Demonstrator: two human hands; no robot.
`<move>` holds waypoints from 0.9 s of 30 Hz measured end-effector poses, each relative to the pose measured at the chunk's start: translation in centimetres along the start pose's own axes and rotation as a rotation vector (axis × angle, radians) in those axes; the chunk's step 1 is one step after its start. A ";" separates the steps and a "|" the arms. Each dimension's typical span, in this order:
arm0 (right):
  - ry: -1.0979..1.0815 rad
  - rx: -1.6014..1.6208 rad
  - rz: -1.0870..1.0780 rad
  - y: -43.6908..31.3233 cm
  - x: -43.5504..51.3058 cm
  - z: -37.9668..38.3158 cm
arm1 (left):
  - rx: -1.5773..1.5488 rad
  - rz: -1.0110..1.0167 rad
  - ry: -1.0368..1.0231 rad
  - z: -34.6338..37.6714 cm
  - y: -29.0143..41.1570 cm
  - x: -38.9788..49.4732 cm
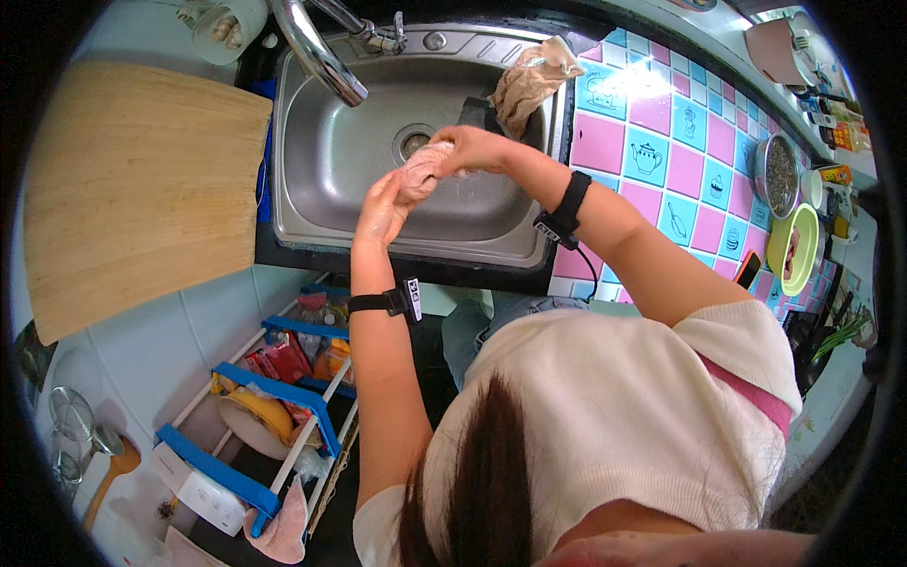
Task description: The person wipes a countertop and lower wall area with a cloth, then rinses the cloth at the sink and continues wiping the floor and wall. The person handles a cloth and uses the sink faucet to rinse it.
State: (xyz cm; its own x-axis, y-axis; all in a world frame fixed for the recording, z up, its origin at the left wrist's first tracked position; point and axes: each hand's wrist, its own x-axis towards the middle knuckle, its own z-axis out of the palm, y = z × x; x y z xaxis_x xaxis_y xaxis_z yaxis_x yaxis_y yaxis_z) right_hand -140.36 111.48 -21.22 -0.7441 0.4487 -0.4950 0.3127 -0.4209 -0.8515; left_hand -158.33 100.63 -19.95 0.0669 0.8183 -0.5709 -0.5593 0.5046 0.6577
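A bunched, twisted pale pink cloth (424,169) is held between both hands over a stainless steel sink (319,142). My left hand (386,205) grips its lower left end, and wet skin shows on that hand. My right hand (473,150) closes around the upper right end. Beneath the cloth is the drain (412,142). A chrome faucet (326,60) curves over the basin at the upper left. Beyond my right hand, a crumpled beige cloth (528,85) drapes over the sink's right rim, beside a dark grey object (478,117) partly hidden by my hand.
A large wooden board (142,191) stands left of the sink. Below it is a blue-and-white rack (283,383) with packages. The right counter has a tile-patterned covering (659,149), a metal bowl (779,177), a yellow-green bowl (793,248) and a phone (747,269).
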 end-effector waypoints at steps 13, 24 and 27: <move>0.491 -0.353 -0.220 2.5 0.1 0.4 | 0.457 0.548 0.235 4.2 2.5 -1.2; -0.035 0.751 -0.158 -1.0 -1.4 1.1 | -0.178 0.418 -0.035 4.4 4.9 -4.0; -0.100 1.247 -0.132 -1.3 -2.1 -0.2 | 0.032 0.395 0.110 2.4 4.5 -3.9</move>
State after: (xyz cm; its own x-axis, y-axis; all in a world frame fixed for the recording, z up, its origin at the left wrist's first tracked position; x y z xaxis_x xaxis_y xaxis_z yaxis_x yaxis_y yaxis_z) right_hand -139.11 111.28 -19.10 -0.7855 0.5058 -0.3567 -0.4968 -0.8590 -0.1240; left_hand -159.18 100.37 -13.58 -0.2380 0.9173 -0.3191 -0.4984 0.1667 0.8508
